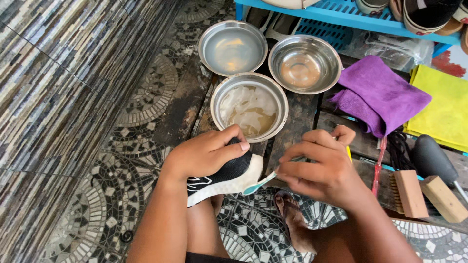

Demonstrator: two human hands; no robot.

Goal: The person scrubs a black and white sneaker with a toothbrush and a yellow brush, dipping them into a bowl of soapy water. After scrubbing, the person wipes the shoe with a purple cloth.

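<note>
My left hand [207, 153] grips a black knit sneaker with a white sole [229, 178], holding it over my knee with the toe pointing right. My right hand [324, 165] holds a toothbrush [261, 183] with a teal head and yellow handle end; its bristles sit at the white toe edge of the sneaker. Just beyond the shoe stands a steel bowl of soapy, cloudy water [249, 106].
Two more steel bowls, one with clear water [233, 47] and one nearly empty [304, 63], stand behind. A purple cloth [382, 92], yellow cloth [443, 109], wooden brushes [409, 192], a red-handled tool [378, 168] lie right. A blue shoe rack [341, 14] is at the back.
</note>
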